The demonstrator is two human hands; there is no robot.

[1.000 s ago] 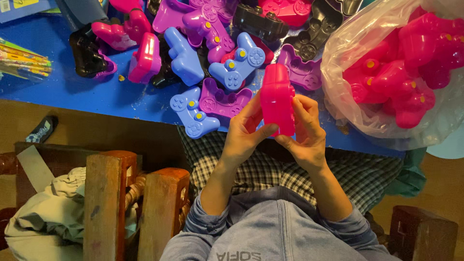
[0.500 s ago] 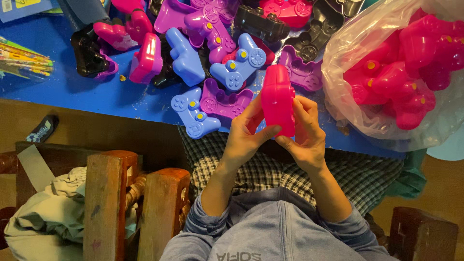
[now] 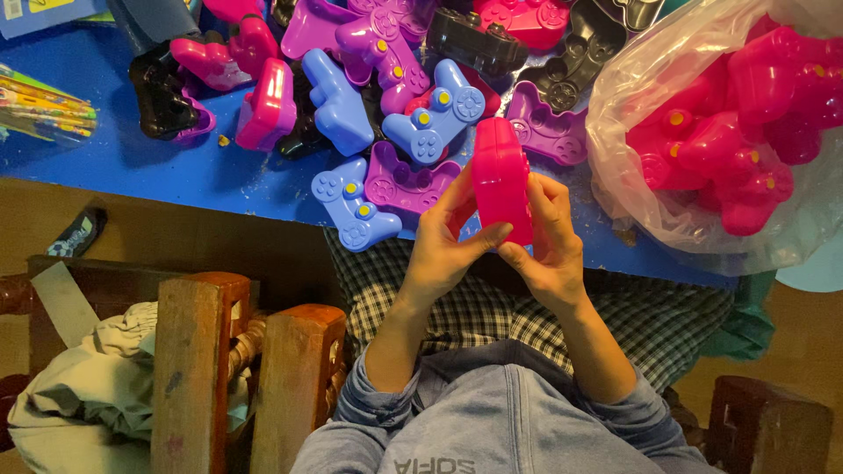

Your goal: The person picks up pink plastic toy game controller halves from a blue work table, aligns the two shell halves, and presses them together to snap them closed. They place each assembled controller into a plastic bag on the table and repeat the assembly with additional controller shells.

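Both my hands hold one pink game-controller-shaped plastic case (image 3: 502,178) upright over the front edge of the blue table (image 3: 105,167). My left hand (image 3: 443,246) grips its left side with the thumb across the bottom. My right hand (image 3: 549,241) clasps its right side. A light blue controller toy (image 3: 351,204) and a purple half shell (image 3: 399,183) lie just left of my left hand.
Several purple, blue, black and pink controller shells (image 3: 386,79) are piled on the table. A clear plastic bag (image 3: 729,140) of pink ones sits at right. Colourful sticks in a wrapper (image 3: 44,104) lie at left. Wooden chair posts (image 3: 237,369) and cloth (image 3: 79,395) stand lower left.
Both hands keep their grip on the pink case; it has barely shifted, with only slight finger movement along its lower edge.
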